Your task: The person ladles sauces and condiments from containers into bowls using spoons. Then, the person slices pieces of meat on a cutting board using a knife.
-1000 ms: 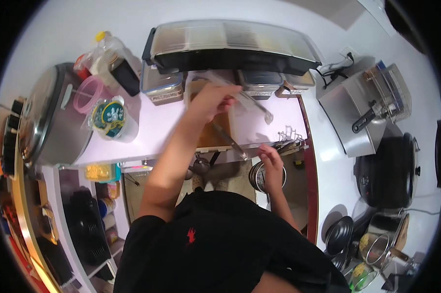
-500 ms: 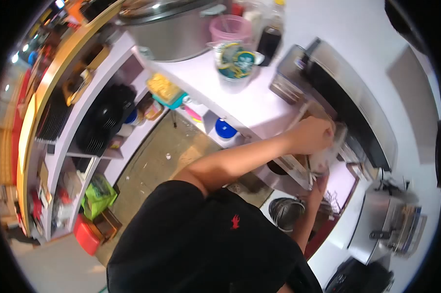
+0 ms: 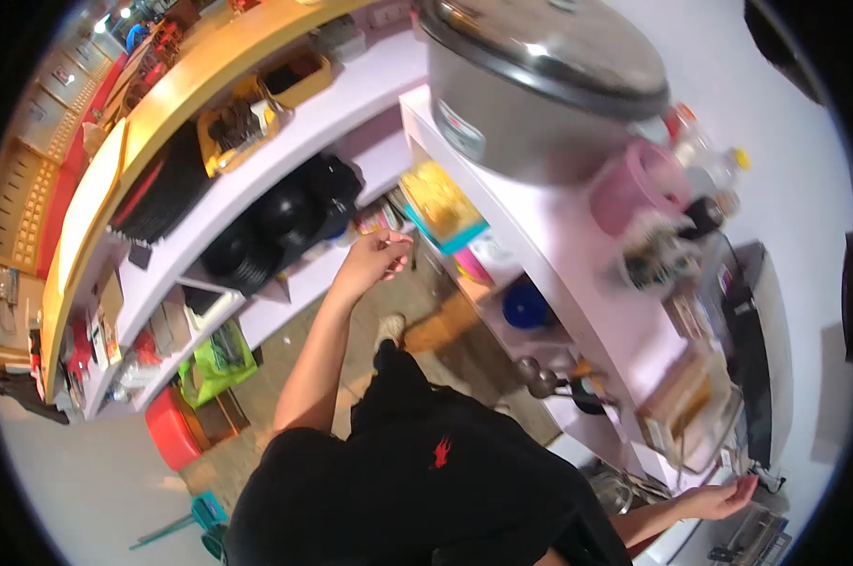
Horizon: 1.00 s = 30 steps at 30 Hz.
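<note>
My left hand [image 3: 375,262] is raised over the floor on the left, beside the shelves, with its fingers curled together. Anything in them is too small to make out. Nearest to it are the black bowls [image 3: 294,209] on the shelf and a teal-rimmed tub of yellow food [image 3: 441,203] under the counter. At the lower right, my right hand [image 3: 724,498] has its palm turned up and its fingers loosely stretched, with nothing visible in it. Just above that hand, a clear container with brownish contents [image 3: 677,401] stands on the counter.
A large steel pot with a lid [image 3: 540,85] stands on the counter [image 3: 549,226], near a pink pitcher [image 3: 634,189] and several bottles. Ladles [image 3: 540,377] stick out below the counter edge. A red stool [image 3: 172,429] and a green bag [image 3: 219,363] are at lower left.
My left hand has left the clear container and swung left over the floor. My right hand has come away from the container to the lower right. The view has turned left.
</note>
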### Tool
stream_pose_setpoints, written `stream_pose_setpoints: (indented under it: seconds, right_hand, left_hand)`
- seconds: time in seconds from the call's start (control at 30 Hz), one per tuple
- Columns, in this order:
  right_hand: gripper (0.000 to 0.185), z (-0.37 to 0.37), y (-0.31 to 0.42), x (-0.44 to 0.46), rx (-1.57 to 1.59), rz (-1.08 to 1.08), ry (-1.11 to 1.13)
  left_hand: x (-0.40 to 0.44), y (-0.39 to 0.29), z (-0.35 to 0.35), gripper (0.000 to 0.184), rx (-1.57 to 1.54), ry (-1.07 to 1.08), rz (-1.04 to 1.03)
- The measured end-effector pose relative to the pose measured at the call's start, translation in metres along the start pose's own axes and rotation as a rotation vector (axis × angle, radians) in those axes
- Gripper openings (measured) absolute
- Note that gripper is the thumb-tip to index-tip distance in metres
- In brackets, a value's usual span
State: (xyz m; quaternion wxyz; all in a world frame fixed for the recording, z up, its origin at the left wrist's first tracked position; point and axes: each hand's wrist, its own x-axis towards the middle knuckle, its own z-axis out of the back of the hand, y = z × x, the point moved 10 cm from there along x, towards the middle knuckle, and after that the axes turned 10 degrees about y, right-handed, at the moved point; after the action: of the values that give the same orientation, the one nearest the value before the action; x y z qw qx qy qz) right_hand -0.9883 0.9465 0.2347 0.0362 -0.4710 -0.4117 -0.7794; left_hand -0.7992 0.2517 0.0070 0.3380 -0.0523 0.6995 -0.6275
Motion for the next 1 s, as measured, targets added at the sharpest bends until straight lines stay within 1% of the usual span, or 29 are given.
stream_pose_setpoints:
  seconds: [0.03,0.07,0.1,0.13,0.17,0.2,0.23,0.27,0.3,0.33,0.4,0.43,0.47,0.5,0.53,0.57,0.6,0.67,0.7,0.73,0.77,0.8,0.83,0.87,0.93,1.0]
  right_hand:
    - [0.032,-0.024,0.039,-0.014,-0.007,0.008,-0.003]
    - [0.032,-0.051,0.059,-0.037,-0.034,-0.004,0.015]
    - [0.032,-0.081,0.075,-0.059,-0.056,-0.012,0.035]
    - [0.033,-0.11,0.092,-0.078,-0.086,-0.01,0.069]
    - [0.033,-0.151,0.112,-0.103,-0.073,0.012,0.176]
    - [0.033,-0.191,0.134,-0.131,-0.063,0.031,0.287]
    - [0.033,-0.227,0.145,-0.156,0.084,-0.023,0.395]
    - [0.033,-0.256,0.158,-0.18,0.232,-0.085,0.489]
    - [0.034,-0.275,0.187,-0.2,0.181,0.007,0.592]
    - [0.035,-0.29,0.215,-0.219,0.124,0.1,0.691]
    - [0.035,-0.305,0.25,-0.243,0.029,0.104,0.807]
    - [0.036,-0.308,0.259,-0.252,-0.012,0.1,0.817]
    - [0.036,-0.308,0.265,-0.258,-0.046,0.069,0.833]
    - [0.037,-0.305,0.262,-0.263,-0.05,0.071,0.844]
    - [0.038,-0.3,0.252,-0.269,-0.058,0.063,0.847]
    - [0.039,-0.293,0.236,-0.275,-0.107,-0.023,0.859]
    - [0.041,-0.283,0.23,-0.276,-0.158,-0.039,0.851]
    - [0.043,-0.256,0.222,-0.277,-0.171,-0.118,0.792]
    - [0.042,-0.24,0.215,-0.28,-0.221,-0.149,0.766]
    - [0.042,-0.223,0.208,-0.284,-0.255,-0.19,0.726]
    - [0.041,-0.205,0.2,-0.291,-0.284,-0.235,0.683]
    - [0.042,-0.189,0.192,-0.298,-0.343,-0.271,0.67]
    - [0.042,-0.175,0.184,-0.301,-0.367,-0.309,0.648]
    - [0.042,-0.16,0.181,-0.307,-0.386,-0.339,0.635]
    - [0.042,-0.122,0.178,-0.311,-0.394,-0.404,0.582]
    - [0.043,-0.072,0.148,-0.327,-0.469,-0.496,0.455]
  left_hand:
    - [0.011,-0.016,0.032,0.014,0.039,-0.058,-0.047]
    - [0.025,-0.031,0.064,0.014,0.075,-0.113,-0.094]
    - [0.049,-0.046,0.11,0.015,0.23,-0.19,-0.294]
    - [0.063,-0.067,0.152,0.018,0.282,-0.311,-0.355]
    - [0.072,-0.09,0.19,0.019,0.282,-0.371,-0.364]
    - [0.076,-0.12,0.224,0.019,0.458,-0.548,-0.361]
    - [0.1,-0.136,0.266,0.018,0.546,-0.643,-0.554]
    - [0.118,-0.156,0.291,0.018,0.661,-0.714,-0.464]
    - [0.142,-0.174,0.311,0.018,0.653,-0.7,-0.414]
    - [0.169,-0.186,0.33,0.017,0.767,-0.736,-0.459]
    - [0.231,-0.199,0.361,0.018,0.848,-0.73,-0.208]
    - [0.258,-0.203,0.369,0.022,0.968,-0.689,-0.273]
    - [0.29,-0.196,0.379,0.033,1.08,-0.595,-0.167]
    - [0.369,-0.158,0.421,0.044,1.213,-0.531,-0.106]
    - [0.35,-0.171,0.398,0.051,1.222,-0.445,-0.052]
    - [0.358,-0.168,0.401,0.053,1.218,-0.485,-0.114]
    - [0.407,-0.147,0.427,0.057,1.362,-0.331,-0.152]
    - [0.312,-0.196,0.325,0.056,1.191,-0.392,-0.495]
    - [0.296,-0.181,0.314,0.049,0.931,-0.237,-0.212]
    - [0.325,-0.149,0.34,0.041,0.276,-0.018,-0.253]
    - [0.348,-0.117,0.363,0.033,-0.391,0.118,-0.22]
    - [0.335,-0.128,0.354,0.039,-0.295,0.159,-0.217]
    - [0.296,-0.152,0.32,0.04,-0.206,0.123,-0.259]
    - [0.282,-0.148,0.291,0.04,-0.138,0.139,-0.259]
    - [0.267,-0.116,0.242,0.04,-0.026,0.164,-0.195]
    - [0.253,-0.075,0.201,0.04,0.067,0.177,-0.123]
